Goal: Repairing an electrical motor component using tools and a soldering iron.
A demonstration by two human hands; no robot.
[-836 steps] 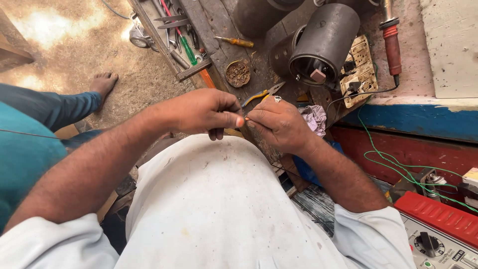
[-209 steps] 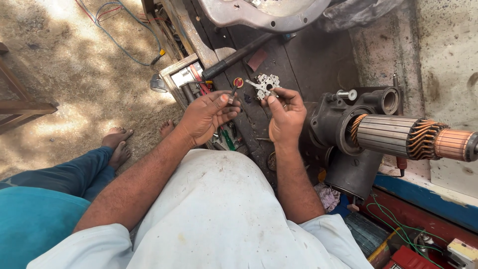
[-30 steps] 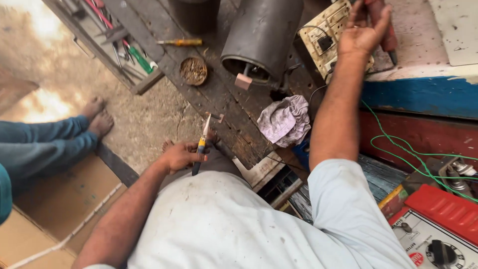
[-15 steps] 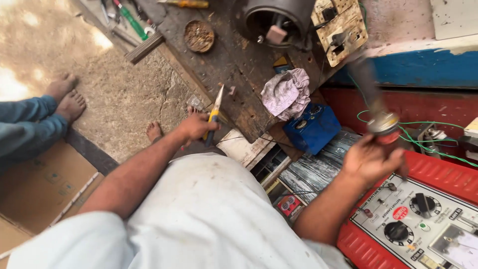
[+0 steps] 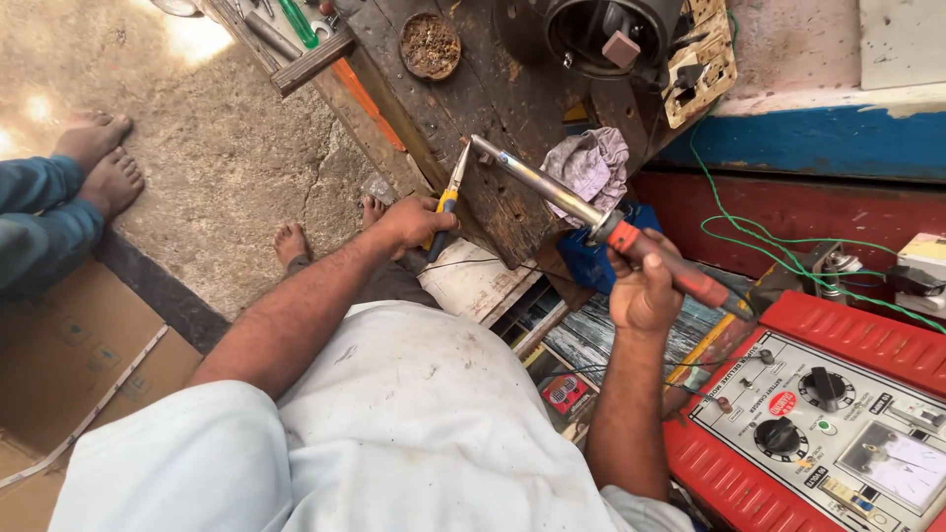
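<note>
Far left: another person's bare feet (image 5: 94, 163) on the concrete floor, sleeve in blue, well apart from the work.

Left hand (image 5: 419, 222) is closed around the yellow-handled pliers (image 5: 448, 197), nose pointing up at the near edge of the dark wooden bench (image 5: 473, 99). Whether the plier tips pinch anything is too small to tell.

Right hand (image 5: 645, 291) is wrapped tight on the orange-red grip of a large soldering iron (image 5: 581, 212); its long metal barrel slants up-left, tip meeting the plier nose just off the bench's near edge.

On the bench: a round tin of scraps (image 5: 430, 44) towards the far edge, a crumpled rag (image 5: 591, 163) at the near right corner, a black motor housing (image 5: 611, 30) behind it.

Far right: red meter box (image 5: 828, 424) with knobs, green wire (image 5: 749, 232) trailing above.

Judgement: tools are brought together, joint apparently only starting; no finished solder visible.
</note>
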